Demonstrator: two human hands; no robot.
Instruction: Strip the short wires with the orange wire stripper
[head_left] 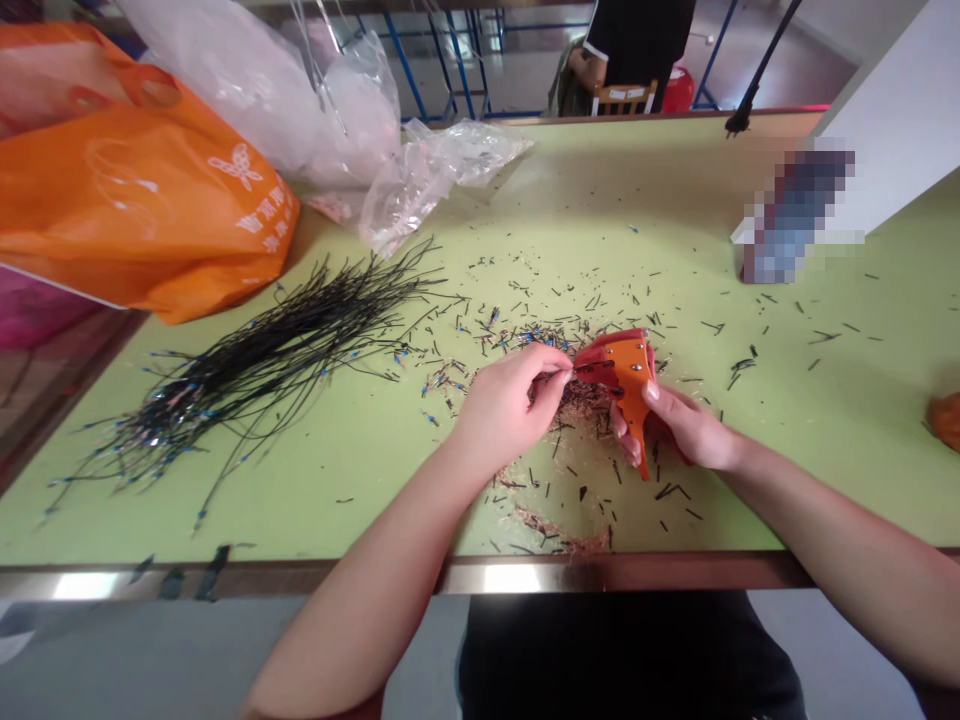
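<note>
While the right hand (pixel 686 428) is clamped around the orange tool (pixel 632 385) above the surface (pixel 825 440), the left hand (pixel 514 395) pinches thumb to finger beside its head, contents indistinct. Black wire bundle (pixel 289 335) lies farther left.

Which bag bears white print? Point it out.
The orange bag beside the bundle of black wires: white print shows on its side, while the clear plastic bag next to it shows none.
</note>
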